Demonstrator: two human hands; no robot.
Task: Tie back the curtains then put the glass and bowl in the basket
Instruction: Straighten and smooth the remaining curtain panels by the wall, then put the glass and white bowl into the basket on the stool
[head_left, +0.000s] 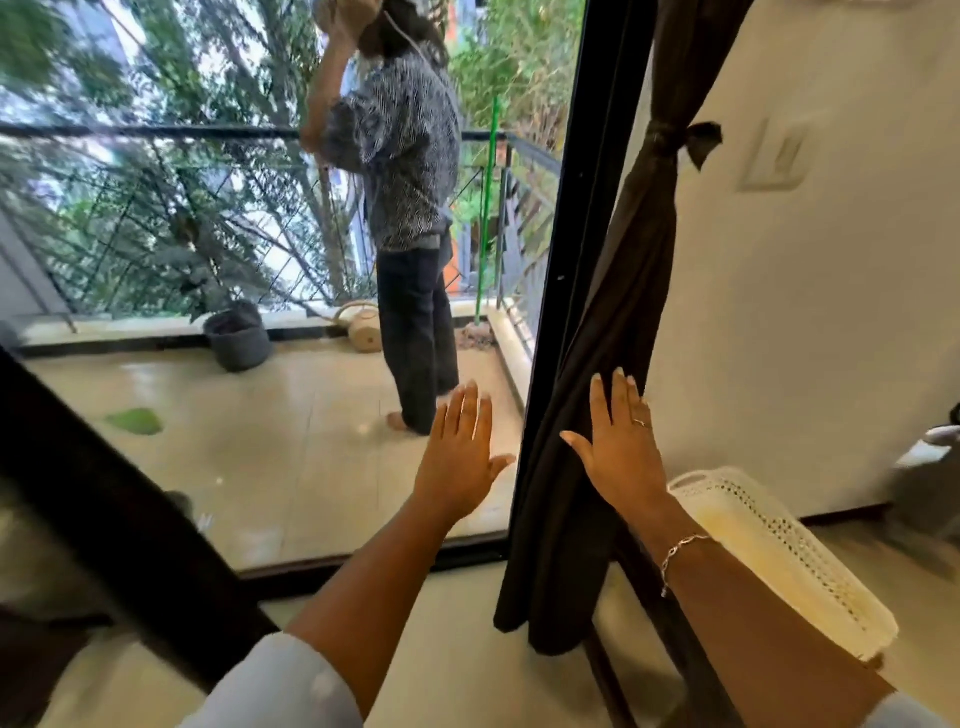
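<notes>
Curtain (623, 291), dark brown, hangs beside the black door frame (582, 260), gathered high up by a knotted tie-back (667, 139). My right grip (618, 441) is spread flat, fingers straight, palm toward the curtain's lower fold; I cannot tell whether it touches the cloth. My left grip (462, 452) is spread too, raised before the glass pane and holding nothing. A white woven basket (789, 545) sits low on my right, just beside the curtain's hem. Beyond the glass a person (410, 208) stands on the balcony, near a dark bucket (239, 338) and a watering can (363, 332).
</notes>
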